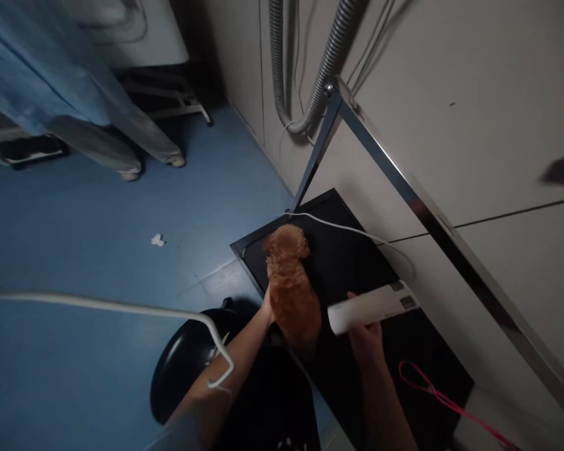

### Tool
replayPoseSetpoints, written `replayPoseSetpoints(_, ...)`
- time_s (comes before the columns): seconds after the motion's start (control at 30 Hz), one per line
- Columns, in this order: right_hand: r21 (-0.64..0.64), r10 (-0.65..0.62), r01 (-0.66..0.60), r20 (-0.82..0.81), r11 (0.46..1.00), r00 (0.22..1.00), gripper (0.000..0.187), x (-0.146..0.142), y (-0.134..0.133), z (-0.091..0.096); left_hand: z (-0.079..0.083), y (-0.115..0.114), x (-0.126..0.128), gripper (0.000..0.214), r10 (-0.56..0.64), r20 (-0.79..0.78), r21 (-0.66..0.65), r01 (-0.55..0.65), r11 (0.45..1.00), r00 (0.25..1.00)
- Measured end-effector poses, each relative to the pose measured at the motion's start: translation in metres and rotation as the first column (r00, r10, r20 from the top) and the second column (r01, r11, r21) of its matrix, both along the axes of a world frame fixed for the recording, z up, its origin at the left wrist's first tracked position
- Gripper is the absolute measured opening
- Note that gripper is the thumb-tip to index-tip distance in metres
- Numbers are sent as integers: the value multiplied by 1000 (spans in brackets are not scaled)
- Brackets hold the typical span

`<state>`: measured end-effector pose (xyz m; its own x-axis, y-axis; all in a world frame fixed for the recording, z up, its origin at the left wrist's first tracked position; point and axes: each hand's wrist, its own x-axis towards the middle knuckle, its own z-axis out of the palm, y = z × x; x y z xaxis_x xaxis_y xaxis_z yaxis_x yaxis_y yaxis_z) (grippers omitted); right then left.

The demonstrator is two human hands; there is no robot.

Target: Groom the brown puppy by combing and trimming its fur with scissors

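Note:
A small curly brown dog (pixel 291 282) stands on a black grooming table (pixel 357 263), facing away from me. My left hand (pixel 266 305) presses against the dog's left flank, its fingers mostly hidden in the fur. My right hand (pixel 364 338) is closed around a white handheld dryer (pixel 373 305), whose nozzle points at the dog's right side. A white cord (pixel 343 227) runs from it across the table behind the dog.
A metal grooming arm (pixel 404 181) slants over the table along the white wall. Grey hoses (pixel 322 69) hang at the top. A black round stool (pixel 183 363) and a white cable (pixel 122 307) sit below left. Another person's legs (pixel 117 138) stand on the blue floor. A pink leash (pixel 437 394) lies at the right.

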<state>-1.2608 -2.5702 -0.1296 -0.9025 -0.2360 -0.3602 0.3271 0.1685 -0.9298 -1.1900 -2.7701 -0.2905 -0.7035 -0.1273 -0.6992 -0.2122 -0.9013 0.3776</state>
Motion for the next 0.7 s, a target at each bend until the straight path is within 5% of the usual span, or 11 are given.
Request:
replayPoseSetpoints(0.1,28,-78,88,-260,996,963,73,19,-40,12,12,-2,7,76,1,81,-127,10,992,997)
replayPoseSetpoints(0.2,169,96,-26,-417,985,904,62,31,-56,27,20,9,21,64,137,193,-495,-24,868,972)
replayPoseSetpoints(0.27,239,152,-46,-445,970,883,60,41,-53,33,24,20,34,66,40,125,-738,66,671,991)
replayPoseSetpoints(0.37,288,161,-41,-405,957,900,59,58,-33,36,30,35,53,56,-307,140,-967,197,161,941)
replayPoseSetpoints(0.4,311,164,-41,-382,949,910,57,62,-26,36,31,39,57,55,-326,209,-968,243,68,922)
replayPoseSetpoints(0.5,376,145,6,-372,927,917,54,72,-10,38,34,50,62,60,-301,347,-935,352,-40,888)
replayPoseSetpoints(0.6,368,145,32,-444,929,884,54,71,-11,44,37,55,57,56,-552,261,-965,217,-144,792)
replayPoseSetpoints(0.7,339,153,30,-498,940,853,54,63,-22,49,42,51,41,51,-462,328,-945,284,-164,824)
